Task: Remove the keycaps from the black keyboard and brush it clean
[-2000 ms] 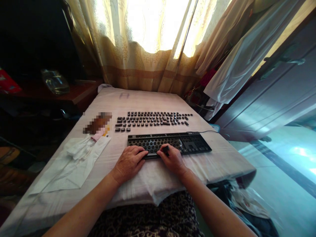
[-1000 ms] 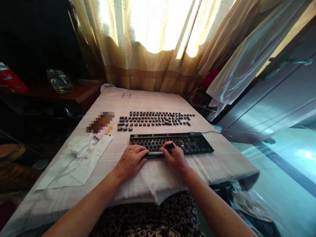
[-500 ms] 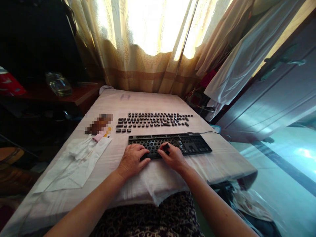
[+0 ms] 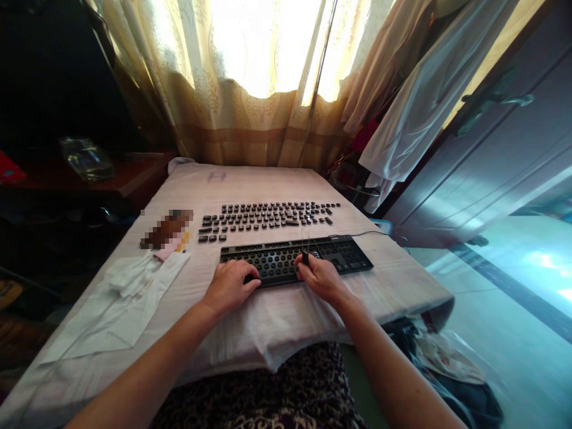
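Note:
A black keyboard (image 4: 348,256) lies on the cloth-covered table (image 4: 402,292), most of its keycaps off. The removed keycaps (image 4: 268,214) sit in rows just behind it. My left hand (image 4: 227,286) rests on the keyboard's front left edge with its fingers curled over it. My right hand (image 4: 324,279) is at the keyboard's middle, pinched round a small black keycap puller (image 4: 305,257) whose tip is over the key rows.
White gloves on a white sheet (image 4: 129,286) lie at the left, next to a blurred brown object (image 4: 165,229). The keyboard cable (image 4: 375,232) runs off to the right. Curtains (image 4: 250,119) hang behind; a dark side table (image 4: 120,176) stands left, a wardrobe (image 4: 491,167) right.
My right hand has shifted a little right and further onto the key rows with the puller. The left hand has stayed at the front edge. The view has swung slightly.

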Demonstrator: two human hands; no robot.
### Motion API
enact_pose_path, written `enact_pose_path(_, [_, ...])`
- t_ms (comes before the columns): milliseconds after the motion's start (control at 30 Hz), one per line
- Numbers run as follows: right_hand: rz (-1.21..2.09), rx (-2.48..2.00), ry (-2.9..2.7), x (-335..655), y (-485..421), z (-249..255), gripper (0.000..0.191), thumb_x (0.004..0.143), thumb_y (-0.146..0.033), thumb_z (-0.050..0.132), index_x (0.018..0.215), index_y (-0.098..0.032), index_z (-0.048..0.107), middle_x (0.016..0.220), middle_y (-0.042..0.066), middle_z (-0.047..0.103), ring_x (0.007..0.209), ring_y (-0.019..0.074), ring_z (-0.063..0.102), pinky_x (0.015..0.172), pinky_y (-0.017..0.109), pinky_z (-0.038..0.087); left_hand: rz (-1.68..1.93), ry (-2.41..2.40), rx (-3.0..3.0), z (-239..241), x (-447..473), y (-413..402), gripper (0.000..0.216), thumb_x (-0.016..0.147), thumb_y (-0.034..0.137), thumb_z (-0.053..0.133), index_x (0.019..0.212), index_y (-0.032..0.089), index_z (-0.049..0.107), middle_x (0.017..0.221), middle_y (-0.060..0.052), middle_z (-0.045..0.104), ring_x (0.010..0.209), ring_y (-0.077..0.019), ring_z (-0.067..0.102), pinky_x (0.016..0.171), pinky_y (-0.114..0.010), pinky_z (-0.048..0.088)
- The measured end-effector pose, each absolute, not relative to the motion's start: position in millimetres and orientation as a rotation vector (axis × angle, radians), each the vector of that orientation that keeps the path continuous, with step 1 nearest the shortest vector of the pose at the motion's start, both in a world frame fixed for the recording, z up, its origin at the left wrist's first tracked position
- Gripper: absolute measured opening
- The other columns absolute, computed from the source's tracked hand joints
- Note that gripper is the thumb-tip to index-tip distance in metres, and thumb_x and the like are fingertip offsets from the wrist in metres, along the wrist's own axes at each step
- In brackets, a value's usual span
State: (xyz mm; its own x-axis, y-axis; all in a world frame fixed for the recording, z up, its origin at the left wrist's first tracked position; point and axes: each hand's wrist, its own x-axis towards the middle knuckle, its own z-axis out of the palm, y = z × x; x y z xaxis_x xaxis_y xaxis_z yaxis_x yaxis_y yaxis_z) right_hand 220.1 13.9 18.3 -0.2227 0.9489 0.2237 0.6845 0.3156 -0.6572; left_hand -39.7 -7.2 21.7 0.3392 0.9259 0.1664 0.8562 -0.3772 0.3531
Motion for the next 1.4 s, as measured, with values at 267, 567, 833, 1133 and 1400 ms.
enact_pose_path(267, [0.686, -1.412, -2.028, 218.2, 24.6, 25.8, 0.021, 0.090, -0.032, 0.060, 0.073, -0.025, 0.069, 0.060, -0.002, 0.069, 0.058, 0.0175, 0.065, 0.058, 0.026, 0.042, 0.394, 1.518, 2.533, 31.4, -40.8, -1.2, 0.014, 0.082, 0.031, 0.077, 0.096, 0.029, 0.076, 0.098, -0.002, 0.074, 0.094, -0.0262, 0.068, 0.082, -0.038, 0.048])
enact_pose_path(567, [0.808, -1.356, -1.766, 210.8, 22.5, 14.1, 0.023, 0.087, -0.042, 0.057, 0.080, -0.022, 0.065, 0.072, 0.001, 0.069, 0.070, 0.0190, 0.065, 0.065, 0.028, 0.050, 0.431, 1.400, 2.587, 28.4, -42.8, -5.1, 0.017, 0.087, 0.027, 0.072, 0.104, 0.029, 0.075, 0.103, -0.004, 0.074, 0.096, -0.0251, 0.068, 0.084, -0.038, 0.049])
enact_pose_path(833, [1.073, -1.293, -1.665, 197.5, 21.2, 17.2, 0.010, 0.083, -0.031, 0.055, 0.083, -0.022, 0.060, 0.064, -0.002, 0.067, 0.059, 0.0169, 0.070, 0.055, 0.027, 0.059, 0.428, 1.395, 2.513, 25.0, -43.6, 2.8, 0.017, 0.087, 0.031, 0.071, 0.101, 0.029, 0.079, 0.097, -0.004, 0.076, 0.093, -0.0240, 0.070, 0.084, -0.036, 0.052])
enact_pose_path(1133, [0.905, -1.421, -1.754, 177.1, 19.9, 9.1, 0.012, 0.082, -0.019, 0.055, 0.073, -0.023, 0.062, 0.060, -0.002, 0.069, 0.059, 0.0173, 0.070, 0.055, 0.024, 0.052, 0.417, 1.378, 2.496, 23.9, -44.2, 9.4, 0.017, 0.089, 0.033, 0.066, 0.099, 0.031, 0.081, 0.093, -0.002, 0.079, 0.089, -0.0222, 0.070, 0.081, -0.034, 0.052])
enact_pose_path(1400, [0.693, -1.457, -1.957, 175.9, 14.8, 20.7, 0.010, 0.079, -0.027, 0.075, 0.073, -0.024, 0.067, 0.063, -0.002, 0.068, 0.058, 0.0162, 0.061, 0.059, 0.026, 0.044, 0.435, 1.419, 2.519, 22.1, -42.2, -0.6, 0.019, 0.093, 0.031, 0.063, 0.102, 0.027, 0.079, 0.098, -0.005, 0.077, 0.095, -0.0253, 0.067, 0.084, -0.039, 0.050])
